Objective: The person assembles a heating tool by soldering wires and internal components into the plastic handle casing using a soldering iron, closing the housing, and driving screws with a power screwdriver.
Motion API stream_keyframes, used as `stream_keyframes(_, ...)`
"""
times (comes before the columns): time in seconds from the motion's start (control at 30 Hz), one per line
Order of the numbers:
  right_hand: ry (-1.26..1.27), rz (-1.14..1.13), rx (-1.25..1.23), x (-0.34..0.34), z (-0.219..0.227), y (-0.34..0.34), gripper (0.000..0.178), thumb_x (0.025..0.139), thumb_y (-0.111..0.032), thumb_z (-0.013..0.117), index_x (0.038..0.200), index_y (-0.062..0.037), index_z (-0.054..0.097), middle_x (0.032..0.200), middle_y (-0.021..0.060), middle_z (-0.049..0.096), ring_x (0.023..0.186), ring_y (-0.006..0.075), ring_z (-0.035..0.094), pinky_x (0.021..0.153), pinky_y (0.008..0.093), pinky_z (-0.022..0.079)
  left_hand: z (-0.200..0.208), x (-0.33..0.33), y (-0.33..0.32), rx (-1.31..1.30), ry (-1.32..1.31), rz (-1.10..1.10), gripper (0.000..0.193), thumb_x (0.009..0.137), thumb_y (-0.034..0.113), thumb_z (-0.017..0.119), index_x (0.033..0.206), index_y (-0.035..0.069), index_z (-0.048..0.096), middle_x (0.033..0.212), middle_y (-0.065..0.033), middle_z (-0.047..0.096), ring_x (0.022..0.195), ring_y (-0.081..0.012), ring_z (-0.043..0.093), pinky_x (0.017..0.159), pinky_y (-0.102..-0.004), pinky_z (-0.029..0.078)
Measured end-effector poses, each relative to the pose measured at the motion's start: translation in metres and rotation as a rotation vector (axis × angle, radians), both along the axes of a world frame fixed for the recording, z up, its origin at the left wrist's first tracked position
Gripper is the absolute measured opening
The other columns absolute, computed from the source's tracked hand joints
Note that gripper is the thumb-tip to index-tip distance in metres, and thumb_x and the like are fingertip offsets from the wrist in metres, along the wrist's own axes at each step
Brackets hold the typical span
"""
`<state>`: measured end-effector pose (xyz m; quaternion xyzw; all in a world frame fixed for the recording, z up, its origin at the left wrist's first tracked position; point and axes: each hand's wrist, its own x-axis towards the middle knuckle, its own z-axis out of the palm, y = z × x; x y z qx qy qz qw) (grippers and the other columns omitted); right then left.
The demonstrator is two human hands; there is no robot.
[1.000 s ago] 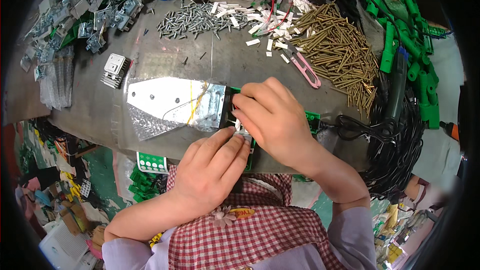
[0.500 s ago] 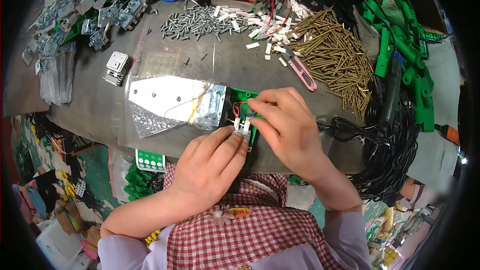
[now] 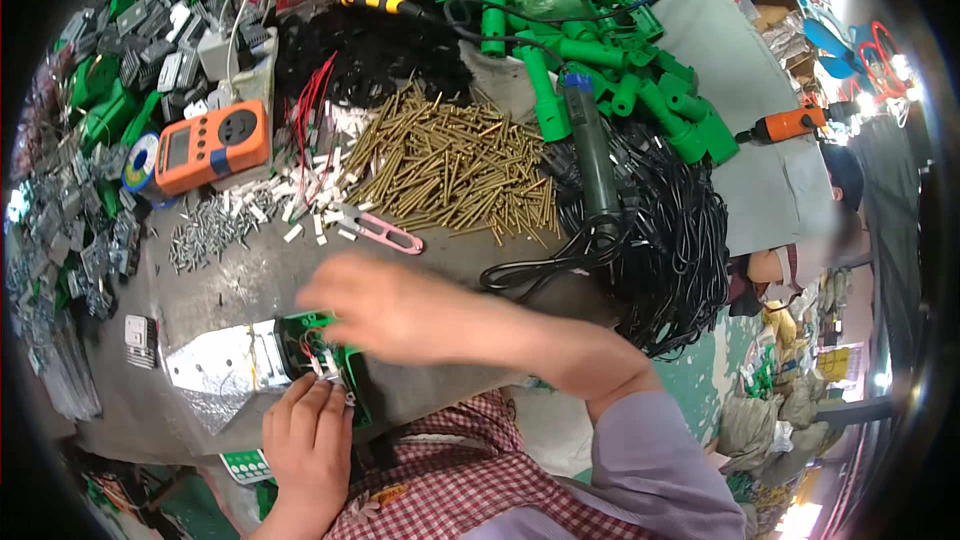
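Note:
My left hand (image 3: 308, 440) rests at the near end of a green plastic housing (image 3: 358, 390), its fingers together and curled over small white wired parts and the housing's edge. The thumb is mostly hidden. Red wires (image 3: 308, 345) run inside the housing. A shiny pale metal body (image 3: 225, 360), partly in clear plastic with a yellow band round it, extends left from the housing. My right hand (image 3: 365, 305) hangs above the housing's far right side, smeared by motion. Its fingers are too blurred to show whether they hold anything.
Beyond my hands lie brass-coloured screws (image 3: 450, 170), silver screws (image 3: 205, 230), white sleeves and pink-handled snips (image 3: 385, 233). An orange multimeter (image 3: 212, 147) stands left. Black cables (image 3: 670, 250), green housings (image 3: 600, 70) and a dark corded tool (image 3: 592, 160) lie right. A finned metal block (image 3: 140, 340) sits far left.
My right hand has left the wires inside the housing and lifted away, now blurred. My left hand stays at the housing. The view has swung right, showing more of the bench there.

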<state>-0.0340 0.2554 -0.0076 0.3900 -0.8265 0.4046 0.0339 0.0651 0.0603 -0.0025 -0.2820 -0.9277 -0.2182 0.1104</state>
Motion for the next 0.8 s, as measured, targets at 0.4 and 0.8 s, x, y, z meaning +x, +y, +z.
stream_keyframes(0.4,0.054,-1.017,0.661,-0.144,0.013,0.197,0.062,0.071,-0.029,0.072,0.120,0.0013,0.051,0.102,0.0244,0.064,0.099,0.0367,0.061,0.084,0.0438,0.049,-0.001,0.002,0.003,0.045,0.012,0.011,0.031,0.067,0.002,0.070,0.097,0.002,0.063,0.101,-0.0106,0.061,0.100,-0.0305,0.059,0.078,-0.0405,0.045)
stream_keyframes(0.8,-0.613,-0.504,-0.515,-0.047,0.060,0.114,0.030,0.088,-0.026,0.066,0.098,0.0020,0.060,0.081,0.0073,0.065,0.066,0.0115,0.062,0.056,0.0225,0.047,-0.001,-0.001,-0.001,0.056,0.005,-0.014,0.034,0.068,0.004,0.071,0.101,0.002,0.063,0.103,-0.0093,0.060,0.100,-0.0286,0.060,0.077,-0.0388,0.047)
